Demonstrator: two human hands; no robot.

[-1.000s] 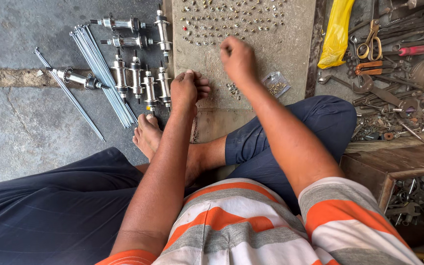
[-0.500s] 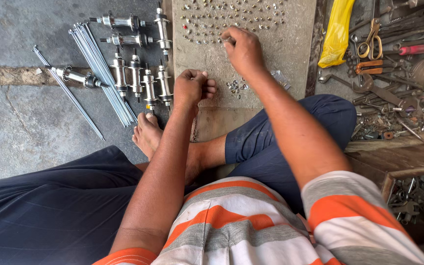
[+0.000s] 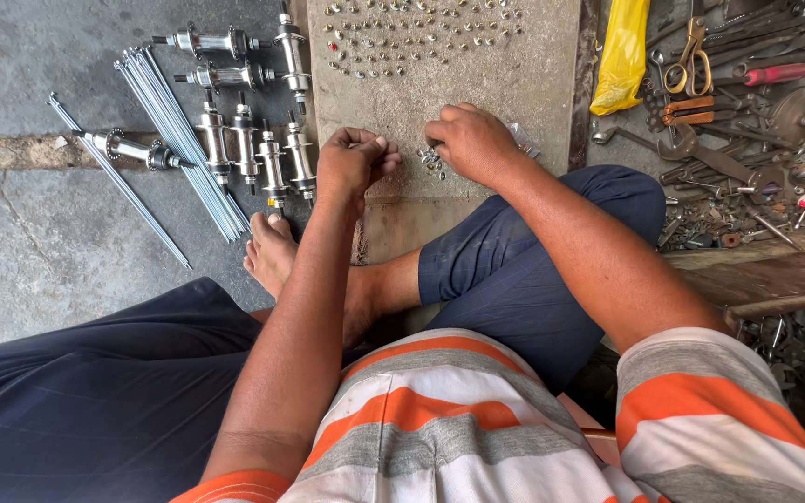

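Sitting cross-legged, you curl your left hand [image 3: 351, 160] into a loose fist and pinch with your right hand [image 3: 466, 140] at small metal nuts [image 3: 431, 160] on a grey concrete slab [image 3: 533, 65]; what either holds is hidden.

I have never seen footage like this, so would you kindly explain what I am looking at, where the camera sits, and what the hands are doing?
There is no machine here: a person sits cross-legged on the floor, and the camera is worn on their head, looking down over their striped shirt at both bare hands. The left hand is curled closed, but what it holds is hidden. The right hand rests fingers-down on a small heap of tiny metal parts lying on a flat grey stone slab. Rows of similar small metal pieces lie farther up the slab. To the left lie shiny metal wheel hubs and a bundle of thin steel spokes; to the right, a yellow plastic bag and scattered hand tools.
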